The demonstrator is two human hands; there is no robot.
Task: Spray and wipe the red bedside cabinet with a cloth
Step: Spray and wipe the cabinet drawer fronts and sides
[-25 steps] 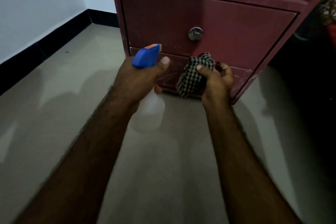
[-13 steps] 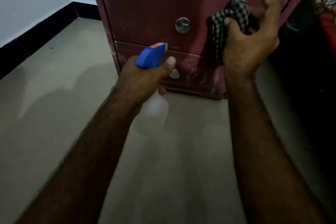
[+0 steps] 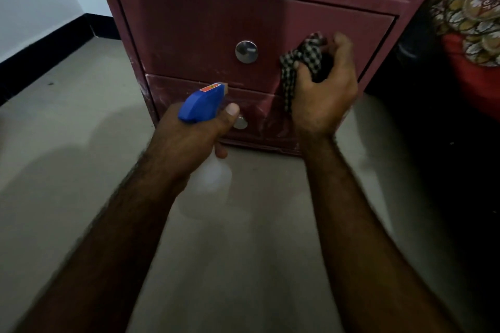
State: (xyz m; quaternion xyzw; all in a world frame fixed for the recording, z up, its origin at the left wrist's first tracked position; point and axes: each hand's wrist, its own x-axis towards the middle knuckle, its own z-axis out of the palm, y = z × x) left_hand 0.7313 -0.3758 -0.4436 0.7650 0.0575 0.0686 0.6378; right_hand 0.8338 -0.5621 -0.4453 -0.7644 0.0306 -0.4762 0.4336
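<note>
The red bedside cabinet (image 3: 189, 24) stands on the floor ahead, with two drawers and round metal knobs. My left hand (image 3: 189, 140) grips a spray bottle (image 3: 203, 104) with a blue trigger head and a pale body, its nozzle aimed at the lower drawer. My right hand (image 3: 322, 94) holds a bunched black-and-white checked cloth (image 3: 300, 62) against the right part of the upper drawer front, just right of the upper knob (image 3: 246, 51). My left thumb partly covers the lower knob (image 3: 240, 122).
Pale tiled floor (image 3: 67, 130) spreads to the left and toward me. A white wall with a black skirting board (image 3: 40, 59) runs along the left. A patterned fabric and red bedding (image 3: 470, 21) sit close on the cabinet's right, over dark shadow.
My right hand with the cloth rose from the lower drawer to the upper drawer's top right corner, then came down to mid-height. My left hand kept hold of the spray bottle.
</note>
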